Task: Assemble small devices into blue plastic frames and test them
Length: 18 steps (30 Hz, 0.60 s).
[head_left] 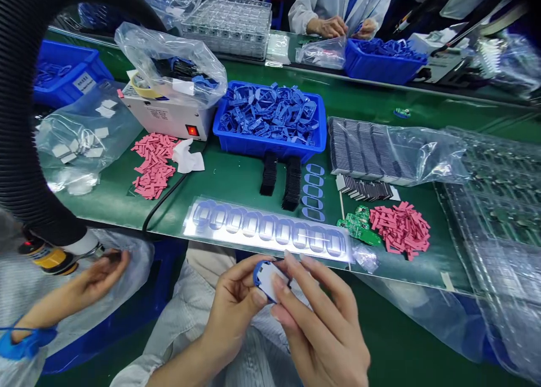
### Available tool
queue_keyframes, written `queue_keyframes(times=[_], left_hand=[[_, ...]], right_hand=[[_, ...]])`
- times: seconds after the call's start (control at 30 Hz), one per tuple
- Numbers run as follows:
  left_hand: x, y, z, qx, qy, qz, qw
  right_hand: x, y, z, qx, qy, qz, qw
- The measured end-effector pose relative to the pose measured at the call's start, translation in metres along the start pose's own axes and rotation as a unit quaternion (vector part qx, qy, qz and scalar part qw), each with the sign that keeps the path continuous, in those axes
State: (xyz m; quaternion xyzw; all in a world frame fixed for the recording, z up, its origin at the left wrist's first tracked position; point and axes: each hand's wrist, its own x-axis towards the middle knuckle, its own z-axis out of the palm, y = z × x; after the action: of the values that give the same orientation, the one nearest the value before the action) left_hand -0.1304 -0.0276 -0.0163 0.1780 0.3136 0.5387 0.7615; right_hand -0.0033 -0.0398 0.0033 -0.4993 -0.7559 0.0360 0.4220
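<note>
we keep the blue plastic frame (257, 275) pinched firmly in our left hand (234, 311), its white pad (271, 280) exposed, while our right hand (321, 326) grips its far side, held just off the near edge of the desk (401, 277).

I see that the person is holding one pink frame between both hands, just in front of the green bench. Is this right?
No, the colour is wrong: the frame between the left hand and the right hand is blue with a white middle, not pink, as the head view shows. The rest is right: it is one frame, held just in front of the green bench.
</note>
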Motion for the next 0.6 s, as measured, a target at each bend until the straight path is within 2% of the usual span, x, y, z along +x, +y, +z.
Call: queue_keyframes(times=[0.13, 0.23, 0.33, 0.4, 0.47, 0.6], left_hand=[[0.004, -0.004, -0.003, -0.034, 0.005, -0.058, 0.998], [0.006, -0.005, -0.006, -0.047, 0.012, -0.090, 0.995], [0.006, -0.001, -0.007, -0.044, 0.054, -0.119, 0.990], [0.006, 0.002, -0.005, -0.031, 0.089, -0.141, 0.985], [0.004, 0.004, -0.002, -0.011, 0.100, -0.147, 0.984], [0.003, 0.000, 0.005, 0.027, 0.085, -0.137, 0.987]], right_hand=[[-0.011, 0.014, -0.002, 0.060, -0.056, 0.019, 0.996], [-0.019, 0.035, -0.011, 0.076, -0.010, 0.064, 0.995], [-0.025, 0.067, -0.030, 0.031, 0.058, 0.160, 0.985], [-0.029, 0.093, -0.048, -0.012, 0.074, 0.214, 0.974], [-0.034, 0.119, -0.066, -0.086, 0.077, 0.229, 0.966], [-0.043, 0.161, -0.092, -0.216, 0.069, 0.242, 0.944]])
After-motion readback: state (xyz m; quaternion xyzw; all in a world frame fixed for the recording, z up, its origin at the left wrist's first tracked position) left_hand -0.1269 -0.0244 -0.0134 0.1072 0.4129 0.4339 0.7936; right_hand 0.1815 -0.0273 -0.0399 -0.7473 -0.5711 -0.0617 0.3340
